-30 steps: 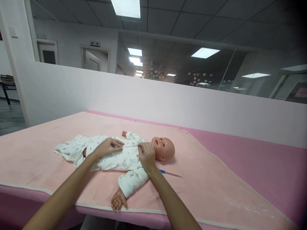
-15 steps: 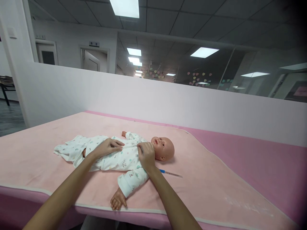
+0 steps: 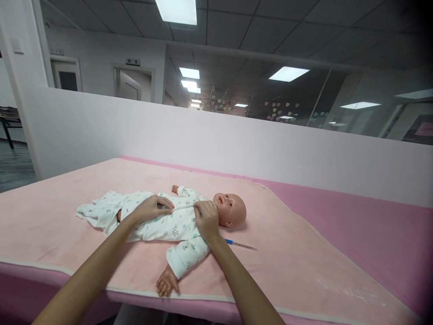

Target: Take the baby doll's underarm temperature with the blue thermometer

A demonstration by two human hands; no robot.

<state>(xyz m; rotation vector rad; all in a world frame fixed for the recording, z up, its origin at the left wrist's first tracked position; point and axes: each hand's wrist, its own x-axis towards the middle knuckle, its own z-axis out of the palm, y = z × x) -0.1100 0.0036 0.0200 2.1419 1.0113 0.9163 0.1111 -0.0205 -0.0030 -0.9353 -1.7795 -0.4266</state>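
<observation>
A: Head camera, and here's the doll (image 3: 181, 232) on its back on the peach mat (image 3: 304, 271), head at three o'clock, legs at nine!

B: Laid lengthwise across the wearer's front, which presumably puts the whole chest within easy reach of both arms.

A: Look at the right hand (image 3: 208, 216): curled by the collar, finger and thumb apparently pinched on the printed suit (image 3: 171, 230).

B: Likely to steady the top of that front edge. And the left hand (image 3: 154, 207)?

A: Over the belly, at nine o'clock from the right, thumb and fingers bent down to the cloth. Whether they grip, I can't tell.

B: So the hands are apart, a strip of front edge running between them, fairly straight, perhaps to keep it lined up.

A: And the doll's right underneath both, its head just beyond the right hand at three o'clock.

B: Blue-ended stick (image 3: 241, 245) at four o'clock from that hand, lying untouched!
</observation>
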